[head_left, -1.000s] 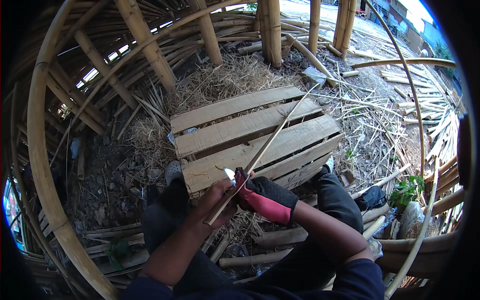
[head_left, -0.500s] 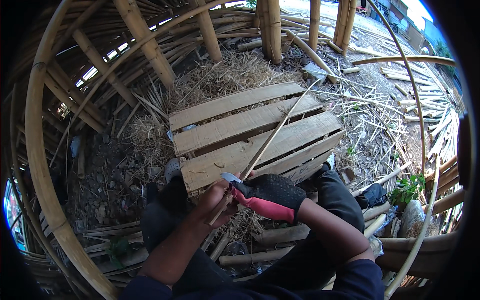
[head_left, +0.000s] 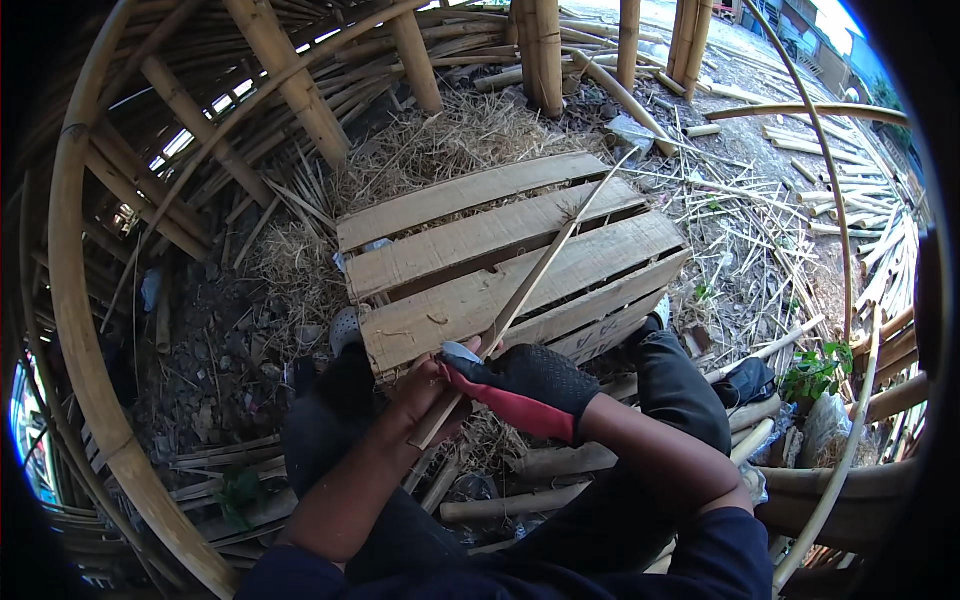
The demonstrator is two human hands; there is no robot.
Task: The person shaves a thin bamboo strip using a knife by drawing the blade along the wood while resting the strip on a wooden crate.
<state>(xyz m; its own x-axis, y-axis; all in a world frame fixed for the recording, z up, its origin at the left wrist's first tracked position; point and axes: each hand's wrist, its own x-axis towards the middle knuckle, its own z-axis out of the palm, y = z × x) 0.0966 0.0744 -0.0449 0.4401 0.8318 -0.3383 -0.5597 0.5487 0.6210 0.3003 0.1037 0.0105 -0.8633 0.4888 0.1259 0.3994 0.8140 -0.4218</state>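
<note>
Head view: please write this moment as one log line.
left hand: bare, holding bamboo strip | right hand: gloved, at strip | shiny blade-like piece: where hands meet | crate: beyond hands

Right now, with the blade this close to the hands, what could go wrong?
The shiny blade sits close to the bare left hand, so a slip might cut its fingers. The long, thin strip extends out over the slatted wooden crate; its far end could knock a slat and jolt the grip.
</note>
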